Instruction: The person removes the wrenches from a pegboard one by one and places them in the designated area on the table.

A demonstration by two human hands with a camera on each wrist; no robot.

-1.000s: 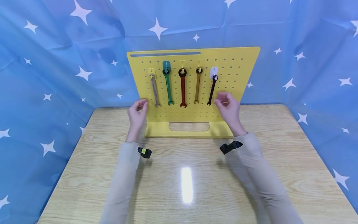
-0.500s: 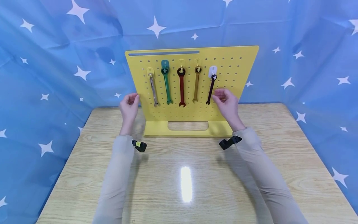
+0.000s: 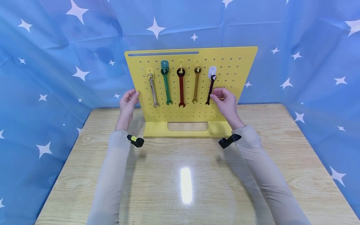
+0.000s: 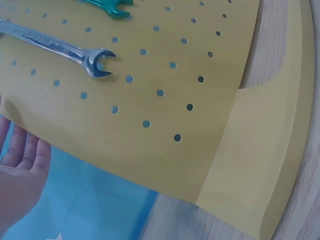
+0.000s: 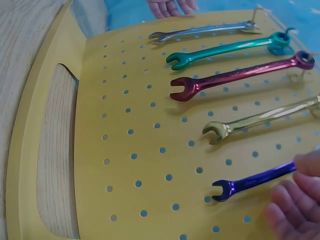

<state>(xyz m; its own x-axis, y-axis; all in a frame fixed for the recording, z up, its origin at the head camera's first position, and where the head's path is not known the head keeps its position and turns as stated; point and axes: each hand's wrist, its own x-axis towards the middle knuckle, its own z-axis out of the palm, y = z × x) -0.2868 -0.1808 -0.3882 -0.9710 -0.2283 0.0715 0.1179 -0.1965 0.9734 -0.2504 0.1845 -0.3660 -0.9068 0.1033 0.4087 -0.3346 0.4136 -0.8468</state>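
A light wooden table point(image 3: 197, 187) carries one thing — a yellow pegboard stand point(image 3: 157, 129), upright at its far edge.

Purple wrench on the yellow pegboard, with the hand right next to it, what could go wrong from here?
The purple wrench hangs from one white hook by its ring end, so a sideways nudge from the right hand might swing it into the gold wrench or slip it off. The left hand sits at the edge of the pegboard without gripping it, so a pull could tip the board.
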